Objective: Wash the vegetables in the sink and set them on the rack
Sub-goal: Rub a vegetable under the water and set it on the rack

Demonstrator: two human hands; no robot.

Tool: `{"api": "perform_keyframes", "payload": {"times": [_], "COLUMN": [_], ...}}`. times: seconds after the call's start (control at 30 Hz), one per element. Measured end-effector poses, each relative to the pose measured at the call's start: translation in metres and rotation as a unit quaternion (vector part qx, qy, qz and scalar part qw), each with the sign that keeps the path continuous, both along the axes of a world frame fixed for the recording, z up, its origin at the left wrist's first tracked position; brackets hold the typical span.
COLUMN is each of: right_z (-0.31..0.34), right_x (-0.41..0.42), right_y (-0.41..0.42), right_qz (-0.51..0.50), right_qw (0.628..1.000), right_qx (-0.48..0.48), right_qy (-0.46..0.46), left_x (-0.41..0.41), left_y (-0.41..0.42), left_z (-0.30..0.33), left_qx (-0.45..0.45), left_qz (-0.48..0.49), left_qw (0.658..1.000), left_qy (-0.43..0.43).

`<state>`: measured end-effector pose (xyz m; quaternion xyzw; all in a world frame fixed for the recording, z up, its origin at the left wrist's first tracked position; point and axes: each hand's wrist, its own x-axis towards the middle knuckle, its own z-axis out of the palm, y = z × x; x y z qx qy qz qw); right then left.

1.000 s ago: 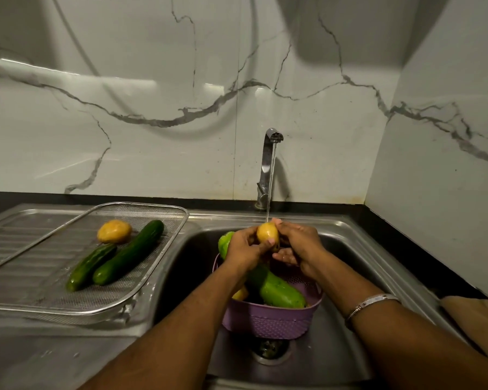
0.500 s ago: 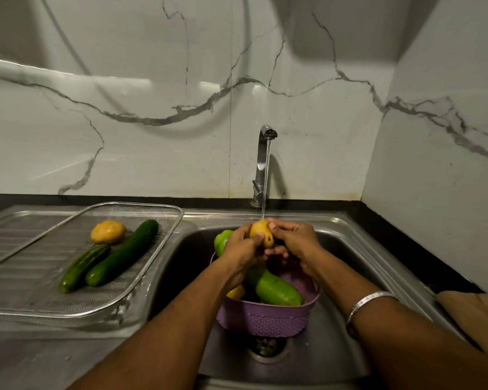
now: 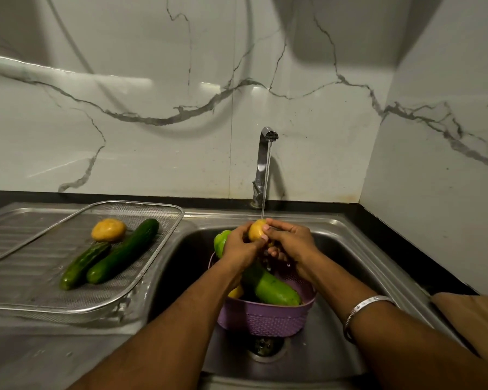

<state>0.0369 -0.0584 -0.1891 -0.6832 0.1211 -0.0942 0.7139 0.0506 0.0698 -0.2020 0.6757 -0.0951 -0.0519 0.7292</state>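
Above the purple plastic basket point(image 3: 265, 319) in the steel sink point(image 3: 350, 249), the left hand point(image 3: 238, 247) and the right hand point(image 3: 290, 242) both grip a small yellow round vegetable point(image 3: 256, 230) between them, directly under the water stream of the chrome tap point(image 3: 262, 164).

Brushed steel sink point(image 3: 358, 249), glossy marble wall point(image 3: 152, 150)

Both forearms are bare; a silver bangle point(image 3: 362, 306) circles the right wrist.
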Motion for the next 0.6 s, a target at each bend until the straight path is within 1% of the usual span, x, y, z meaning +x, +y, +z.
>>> {"api": "perform_keyframes", "payload": {"times": [0.1,0.27,0.37,0.47,0.53,0.6], "right_z": [0.002,0.001,-0.002,-0.001,-0.004,-0.005], "right_x": [0.001,0.003,0.005,0.002,0.006,0.010], "right_y": [-0.004,0.001,0.003,0.005,0.006,0.006], "right_qz": [0.007,-0.002,-0.004,-0.028,-0.024,0.004], "right_qw": [1.000,0.998,0.998,0.997,0.999,1.000], "right_qx": [0.010,-0.055,-0.058,-0.062,-0.043,-0.015], "right_qy": [0.007,0.000,-0.019,-0.025,-0.016,-0.001], "left_x": [0.003,-0.003,-0.003,-0.008,-0.007,-0.003], "left_y": [0.001,-0.005,-0.006,-0.003,-0.003,-0.001], "left_z": [0.001,0.005,0.005,0.004,0.000,-0.002], "left_qx": [-0.001,-0.027,-0.001,0.036,0.071,0.098], "left_qz": [0.027,0.003,-0.007,-0.033,-0.018,0.017], "left_qw": [0.999,1.000,1.000,0.997,0.994,0.990], "left_qy": [-0.020,0.004,-0.014,-0.061,-0.083,-0.104]}}
